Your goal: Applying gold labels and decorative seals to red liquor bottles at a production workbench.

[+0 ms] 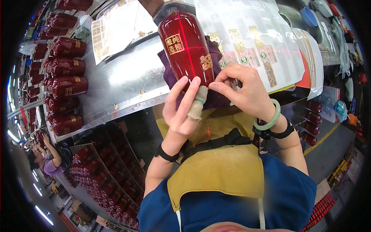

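A glossy dark-red bottle [184,42] lies on a purple cloth [167,63], its neck pointing away from me. It carries gold decoration, and red light lines cross its surface. At its near end, my left hand [181,106] steadies it, two fingertips laid on the glass. The left thumb wears a grey-beige finger cover [195,108] with a green band and rests against the same end. Beside the bottle's lower right edge, my right hand [247,87] pinches thumb and forefinger together. Whatever is between them is too small to make out; a dark thing shows under the curled fingers.
A clear sheet with gold and green stickers [255,58] lies right of the bottle. Paper sticker sheets [116,29] lie to the left. Several red bottles [67,67] line the metal table's left side; more fill a rack [104,174] below. A person [52,162] works at far left.
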`<state>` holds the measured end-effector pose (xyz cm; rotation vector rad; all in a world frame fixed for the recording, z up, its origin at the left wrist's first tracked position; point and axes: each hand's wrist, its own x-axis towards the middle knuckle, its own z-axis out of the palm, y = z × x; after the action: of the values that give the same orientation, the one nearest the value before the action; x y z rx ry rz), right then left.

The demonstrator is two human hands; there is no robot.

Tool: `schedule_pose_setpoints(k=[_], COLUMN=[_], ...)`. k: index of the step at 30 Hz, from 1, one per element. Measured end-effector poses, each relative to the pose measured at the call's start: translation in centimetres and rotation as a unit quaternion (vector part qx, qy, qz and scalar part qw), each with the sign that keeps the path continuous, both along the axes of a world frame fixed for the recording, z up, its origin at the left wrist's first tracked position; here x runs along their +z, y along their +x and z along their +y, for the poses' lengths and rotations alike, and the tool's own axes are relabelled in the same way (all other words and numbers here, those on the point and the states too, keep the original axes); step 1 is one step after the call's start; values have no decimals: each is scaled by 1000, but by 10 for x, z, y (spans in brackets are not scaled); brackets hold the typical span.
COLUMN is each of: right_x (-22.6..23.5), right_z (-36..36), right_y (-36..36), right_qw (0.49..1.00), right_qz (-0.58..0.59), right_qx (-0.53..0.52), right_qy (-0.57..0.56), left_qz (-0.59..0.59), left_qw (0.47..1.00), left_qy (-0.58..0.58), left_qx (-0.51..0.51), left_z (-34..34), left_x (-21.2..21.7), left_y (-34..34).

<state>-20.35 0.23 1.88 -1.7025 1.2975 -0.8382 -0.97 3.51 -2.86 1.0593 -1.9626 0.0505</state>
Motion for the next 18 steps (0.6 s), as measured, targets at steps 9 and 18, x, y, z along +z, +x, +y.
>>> schedule_pose_setpoints(k=[9, 18], right_x=[-4, -7], right_z=[4, 7], right_y=[2, 15], right_qw=[991, 981], right_qz=[-78, -129], right_qx=[-76, -42], right_qy=[83, 136], left_qz=[69, 79], left_qw=[995, 994], left_qy=[-22, -13], left_qx=[65, 75], left_z=[2, 4], left_x=[-15, -17], left_y=[7, 4])
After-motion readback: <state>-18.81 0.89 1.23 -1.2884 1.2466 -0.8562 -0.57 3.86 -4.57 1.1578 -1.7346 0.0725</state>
